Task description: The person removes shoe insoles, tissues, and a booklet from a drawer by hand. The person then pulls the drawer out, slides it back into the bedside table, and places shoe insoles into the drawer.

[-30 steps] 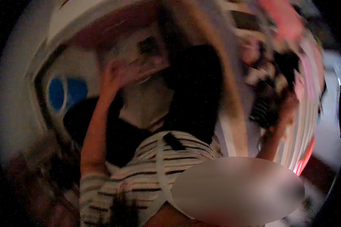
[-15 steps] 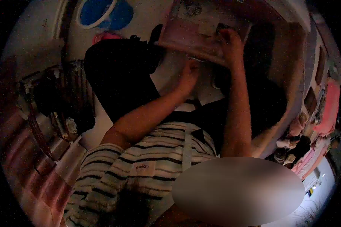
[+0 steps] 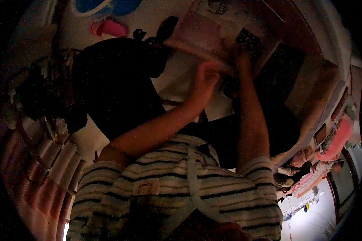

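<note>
An open drawer (image 3: pixel 189 47) juts out in front of my knees, its inside dim. At its front edge is my left hand (image 3: pixel 207 75), fingers curled against the drawer front. My right hand (image 3: pixel 241 58) reaches over that edge into the drawer. Right by its fingers is a dark, square, patterned thing (image 3: pixel 250 40); the fingers are too dim and smeared to show whether they grip it. A flat pinkish piece (image 3: pixel 200 30) lies in the drawer's left part, and a round patterned thing (image 3: pixel 217 6) sits farther back.
A pink object (image 3: pixel 108 28) and a blue basin (image 3: pixel 124 7) with a pale rim are on the floor at upper left. Dark things hang on a rack (image 3: pixel 40 92) at the left. Clothes (image 3: pixel 338 138) are heaped along the right side. My dark-clad knees flank the drawer.
My view has shifted. My left hand has moved up against the drawer front. My right hand is lower, and more of the dark patterned thing shows beyond its fingers.
</note>
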The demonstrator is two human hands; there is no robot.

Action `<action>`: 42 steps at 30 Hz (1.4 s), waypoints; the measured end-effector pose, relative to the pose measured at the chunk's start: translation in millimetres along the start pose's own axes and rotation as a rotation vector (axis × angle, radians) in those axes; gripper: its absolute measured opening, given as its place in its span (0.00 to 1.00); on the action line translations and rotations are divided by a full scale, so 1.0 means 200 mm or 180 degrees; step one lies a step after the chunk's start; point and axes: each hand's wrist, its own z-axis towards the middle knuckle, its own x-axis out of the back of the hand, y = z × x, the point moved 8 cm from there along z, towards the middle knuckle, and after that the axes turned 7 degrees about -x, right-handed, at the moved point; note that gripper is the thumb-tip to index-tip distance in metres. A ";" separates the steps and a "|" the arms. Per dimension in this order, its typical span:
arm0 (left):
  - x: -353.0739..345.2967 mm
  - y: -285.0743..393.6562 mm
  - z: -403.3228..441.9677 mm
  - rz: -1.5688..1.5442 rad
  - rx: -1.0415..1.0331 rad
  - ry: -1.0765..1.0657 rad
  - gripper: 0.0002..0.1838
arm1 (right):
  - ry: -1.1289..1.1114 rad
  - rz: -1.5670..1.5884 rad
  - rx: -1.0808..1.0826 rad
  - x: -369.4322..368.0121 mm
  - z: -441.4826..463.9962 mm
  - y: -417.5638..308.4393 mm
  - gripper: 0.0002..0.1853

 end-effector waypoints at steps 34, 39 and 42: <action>0.11 0.22 0.08 -0.0350 0.0315 0.0368 0.26 | -0.0571 0.0612 0.2259 0.67 -0.57 -0.76 0.24; 0.10 0.37 0.04 0.1318 -0.0718 -0.0391 0.17 | -0.1026 0.2751 0.0051 0.86 -0.92 -0.78 0.20; 0.08 0.45 -0.01 0.1235 -0.0923 -0.0715 0.15 | -0.0491 0.2958 0.0869 0.92 -1.01 -0.77 0.17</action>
